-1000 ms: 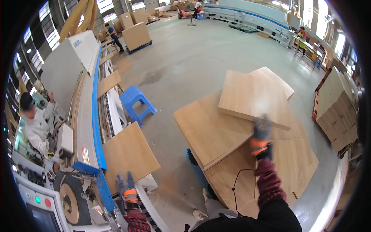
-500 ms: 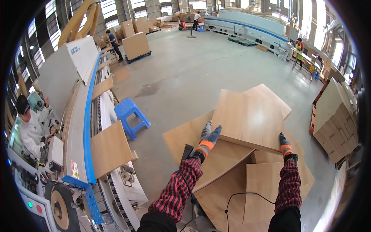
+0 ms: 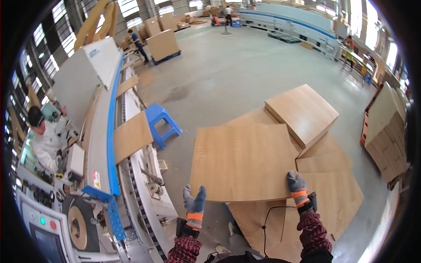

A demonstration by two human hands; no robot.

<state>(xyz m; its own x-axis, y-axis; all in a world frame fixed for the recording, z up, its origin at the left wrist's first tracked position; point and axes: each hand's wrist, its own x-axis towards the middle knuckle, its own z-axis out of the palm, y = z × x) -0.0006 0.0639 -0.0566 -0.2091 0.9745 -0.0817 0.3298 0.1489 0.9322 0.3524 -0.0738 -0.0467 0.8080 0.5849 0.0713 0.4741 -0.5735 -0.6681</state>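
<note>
A large, flat, light-brown rectangular wooden panel [image 3: 243,162] fills the middle of the frame, held roughly level above the grey concrete floor [image 3: 228,65]. Its near edge runs left to right across the lower centre, and both gloved hands meet it there. The left hand [image 3: 194,206], in a grey glove with an orange cuff, sits at the panel's lower left corner with fingers stretched upward and mostly straight; they lie against or just under the edge, and whether they curl round it cannot be told. The right hand [image 3: 298,187], gloved the same way, rests at the lower right corner with its fingers laid over the top face, closed onto the edge. The panel's long axis lies across the frame, from one hand to the other, and the board stretches away from the fingers toward the upper part of the picture. Both hands are about equally near to it.

Beneath and to the right lies a low stack of similar tan wooden boards [image 3: 324,193], with a thicker pile [image 3: 302,111] at upper right. To the left runs a long white-and-blue conveyor machine [image 3: 109,144], carrying another brown panel [image 3: 131,136], beside a blue plastic stool [image 3: 161,122].
</note>
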